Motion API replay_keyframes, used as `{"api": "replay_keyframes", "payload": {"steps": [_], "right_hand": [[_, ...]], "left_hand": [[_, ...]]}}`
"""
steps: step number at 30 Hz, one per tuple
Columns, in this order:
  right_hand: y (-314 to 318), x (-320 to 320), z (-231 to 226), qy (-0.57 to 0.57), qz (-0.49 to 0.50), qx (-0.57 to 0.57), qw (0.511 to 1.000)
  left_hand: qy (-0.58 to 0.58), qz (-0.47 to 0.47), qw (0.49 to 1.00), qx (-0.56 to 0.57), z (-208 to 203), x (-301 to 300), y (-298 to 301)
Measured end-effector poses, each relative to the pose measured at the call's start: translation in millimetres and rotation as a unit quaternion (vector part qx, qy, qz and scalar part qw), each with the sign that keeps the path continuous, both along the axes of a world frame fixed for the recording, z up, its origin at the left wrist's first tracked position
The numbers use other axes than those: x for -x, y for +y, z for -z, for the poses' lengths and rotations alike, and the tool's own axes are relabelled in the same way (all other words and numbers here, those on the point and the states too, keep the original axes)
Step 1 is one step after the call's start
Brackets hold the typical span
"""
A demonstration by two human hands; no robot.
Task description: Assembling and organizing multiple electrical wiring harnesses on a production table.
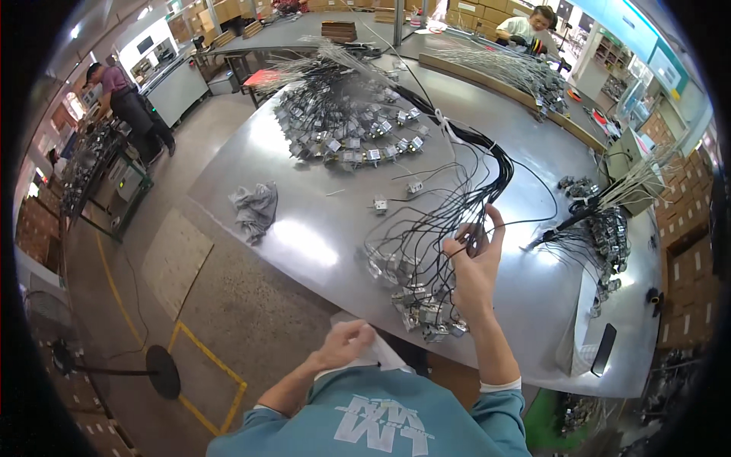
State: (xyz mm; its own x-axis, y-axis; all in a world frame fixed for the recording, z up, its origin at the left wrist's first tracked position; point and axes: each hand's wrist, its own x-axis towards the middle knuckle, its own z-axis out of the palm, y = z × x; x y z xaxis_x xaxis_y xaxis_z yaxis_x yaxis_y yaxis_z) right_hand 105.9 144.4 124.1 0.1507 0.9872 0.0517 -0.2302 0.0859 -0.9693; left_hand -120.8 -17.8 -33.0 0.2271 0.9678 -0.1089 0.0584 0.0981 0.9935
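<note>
My right hand [476, 266] is raised over the metal table, its thumb and fingers curled around a bunch of thin black cables [438, 221]. These cables fan out to the left and down to a cluster of silvery connectors [426, 308] at the near edge. Beyond the hand they merge into a thick black bundle [499, 164] that runs to the far side. My left hand [346, 343] is closed, close to my body by the table's front edge. A thin whitish sheet [387, 354], cloth or plastic, hangs from it, slightly blurred.
A large heap of cables with metal connectors [350, 122] lies at the far left of the table [320, 206]. A grey rag [255, 209] rests near the left edge. Another cable harness [579, 217] and a phone-like black slab [604, 350] lie right. Two people work farther off.
</note>
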Motion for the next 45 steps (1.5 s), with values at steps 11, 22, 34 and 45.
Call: {"api": "replay_keyframes", "payload": {"steps": [11, 22, 34, 45], "right_hand": [[-24.2, 10.1, 52.5, -0.163, -0.080, -0.036, 0.983], [-35.1, 38.3, 84.2, -0.188, -0.078, -0.130, 0.970], [-16.9, 41.5, 87.8, -0.306, -0.032, -0.197, 0.931], [-38.2, 61.9, 109.8, -0.272, -0.055, -0.090, 0.957]], "left_hand": [[-0.246, 0.120, 0.961, -0.032, -144.1, 12.3, 213.8], [-0.221, 0.087, 0.969, 0.073, -161.0, -23.8, 268.9], [0.033, 0.037, 0.999, -0.006, -238.8, 73.7, 324.9], [0.020, 0.092, 0.994, -0.048, -326.0, 7.2, 423.0]]}}
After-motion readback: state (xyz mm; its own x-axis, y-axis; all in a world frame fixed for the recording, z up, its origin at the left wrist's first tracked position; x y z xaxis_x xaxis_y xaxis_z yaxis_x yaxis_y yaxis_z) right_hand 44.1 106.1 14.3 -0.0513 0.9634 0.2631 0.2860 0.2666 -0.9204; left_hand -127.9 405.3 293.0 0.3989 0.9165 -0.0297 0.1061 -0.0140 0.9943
